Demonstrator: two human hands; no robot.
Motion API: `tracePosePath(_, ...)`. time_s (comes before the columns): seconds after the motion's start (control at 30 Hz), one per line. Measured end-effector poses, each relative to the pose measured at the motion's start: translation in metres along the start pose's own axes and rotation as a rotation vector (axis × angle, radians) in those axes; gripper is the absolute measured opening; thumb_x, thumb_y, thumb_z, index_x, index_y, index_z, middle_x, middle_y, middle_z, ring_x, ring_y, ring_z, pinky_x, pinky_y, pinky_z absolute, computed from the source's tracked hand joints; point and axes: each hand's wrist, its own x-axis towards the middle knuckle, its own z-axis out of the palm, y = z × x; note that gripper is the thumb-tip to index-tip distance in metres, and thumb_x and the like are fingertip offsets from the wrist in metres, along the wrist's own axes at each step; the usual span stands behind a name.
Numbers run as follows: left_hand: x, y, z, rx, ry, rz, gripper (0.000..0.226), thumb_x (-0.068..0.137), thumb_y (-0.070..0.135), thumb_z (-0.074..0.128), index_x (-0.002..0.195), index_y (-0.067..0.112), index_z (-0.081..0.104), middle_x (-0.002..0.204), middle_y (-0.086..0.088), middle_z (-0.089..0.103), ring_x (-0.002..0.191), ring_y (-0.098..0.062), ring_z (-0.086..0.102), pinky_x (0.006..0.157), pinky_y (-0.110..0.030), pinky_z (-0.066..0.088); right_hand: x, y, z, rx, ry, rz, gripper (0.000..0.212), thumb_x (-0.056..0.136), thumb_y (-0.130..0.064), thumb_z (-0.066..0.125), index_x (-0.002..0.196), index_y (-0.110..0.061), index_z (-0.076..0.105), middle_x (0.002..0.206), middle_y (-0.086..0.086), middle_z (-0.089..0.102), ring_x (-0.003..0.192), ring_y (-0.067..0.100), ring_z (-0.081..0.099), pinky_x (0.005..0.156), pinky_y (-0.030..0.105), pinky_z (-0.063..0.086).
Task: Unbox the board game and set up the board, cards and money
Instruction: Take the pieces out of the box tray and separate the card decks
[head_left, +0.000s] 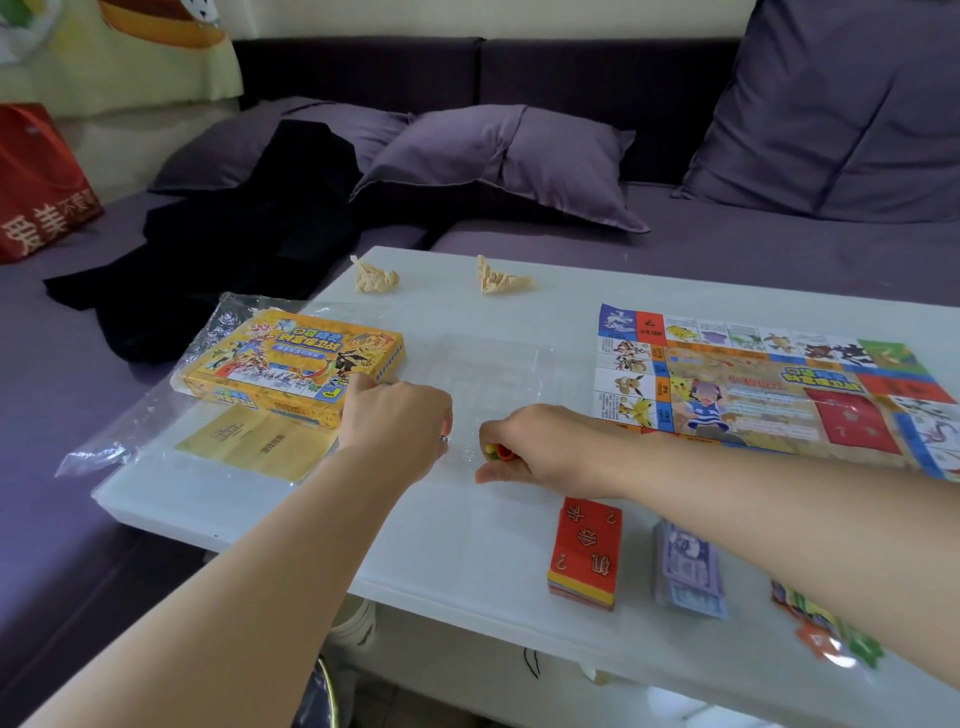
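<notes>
The right hand (524, 441) is clamping its grip round small coloured pieces (500, 453). The left hand (400, 415) is curling just beside them, grip unclear.

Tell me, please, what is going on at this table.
A person is setting up a board game. The board lies unfolded on the right of the table, with the card stack and money stack near the front edge. The yellow box sits at left. The right hand pinches small coloured pieces; the left hand is curled beside it.
</notes>
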Motion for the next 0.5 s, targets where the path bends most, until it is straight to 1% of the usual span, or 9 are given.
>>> tracePosePath(0.07, -0.002, 0.000, -0.001, -0.012, 0.011, 0.002, 0.003, 0.089, 0.036, 0.054, 0.092, 0.035, 0.055, 0.095, 0.012, 0.067, 0.097, -0.011, 0.056, 0.094, -0.031, 0.025, -0.003, -0.001, -0.004, 0.048, 0.066, 0.018, 0.033, 0.092, -0.050, 0.047, 0.085, -0.018, 0.044, 0.073, 0.001, 0.051, 0.070, 0.019, 0.047, 0.059, 0.031, 0.034)
tracePosePath(0.17, -0.010, 0.000, -0.009, -0.074, 0.066, -0.029, 0.005, 0.087, 0.032, 0.053, 0.092, 0.033, 0.055, 0.092, 0.010, 0.067, 0.093, -0.012, 0.059, 0.092, -0.031, 0.024, -0.016, 0.001, -0.018, 0.114, 0.187, 0.065, 0.033, 0.093, -0.048, 0.049, 0.086, -0.016, 0.049, 0.065, -0.004, 0.044, 0.059, 0.011, 0.041, 0.055, 0.029, 0.031)
tracePosePath(0.3, -0.024, 0.016, -0.038, -0.225, 0.196, -0.029, 0.008, 0.086, 0.029, 0.055, 0.094, 0.031, 0.055, 0.094, 0.010, 0.065, 0.077, -0.016, 0.057, 0.093, -0.033, 0.026, -0.057, 0.012, -0.046, 0.177, 0.273, 0.124, 0.031, 0.094, -0.039, 0.052, 0.083, -0.010, 0.053, 0.062, -0.005, 0.040, 0.056, 0.009, 0.036, 0.052, 0.019, 0.028)
tracePosePath(0.33, -0.029, 0.026, -0.047, -0.266, 0.228, -0.007, 0.010, 0.086, 0.028, 0.055, 0.095, 0.030, 0.055, 0.095, 0.009, 0.064, 0.078, -0.016, 0.056, 0.093, -0.033, 0.026, -0.072, 0.015, -0.052, 0.178, 0.275, 0.151, 0.030, 0.095, -0.037, 0.052, 0.083, -0.010, 0.054, 0.062, -0.005, 0.041, 0.056, 0.010, 0.036, 0.051, 0.018, 0.029)
tracePosePath(0.4, -0.039, 0.054, -0.065, -0.328, 0.280, 0.054, 0.015, 0.086, 0.027, 0.055, 0.101, 0.028, 0.056, 0.099, 0.010, 0.063, 0.087, -0.016, 0.058, 0.093, -0.032, 0.026, -0.107, 0.027, -0.058, 0.158, 0.265, 0.203, 0.027, 0.095, -0.036, 0.051, 0.082, -0.012, 0.054, 0.067, -0.005, 0.045, 0.060, 0.010, 0.039, 0.054, 0.017, 0.030)
tracePosePath(0.47, -0.051, 0.090, -0.081, -0.387, 0.277, 0.119, 0.022, 0.087, 0.027, 0.054, 0.109, 0.030, 0.055, 0.103, 0.011, 0.063, 0.091, -0.015, 0.058, 0.093, -0.030, 0.024, -0.145, 0.040, -0.059, 0.135, 0.251, 0.260, 0.026, 0.095, -0.036, 0.051, 0.080, -0.015, 0.055, 0.082, -0.004, 0.053, 0.071, 0.009, 0.047, 0.065, 0.018, 0.038)
tracePosePath(0.5, -0.058, 0.110, -0.086, -0.411, 0.260, 0.152, 0.025, 0.087, 0.028, 0.053, 0.112, 0.031, 0.055, 0.106, 0.011, 0.062, 0.091, -0.014, 0.058, 0.093, -0.029, 0.024, -0.165, 0.046, -0.057, 0.124, 0.244, 0.301, 0.027, 0.095, -0.036, 0.051, 0.081, -0.014, 0.055, 0.086, -0.008, 0.054, 0.074, 0.005, 0.048, 0.067, 0.013, 0.039)
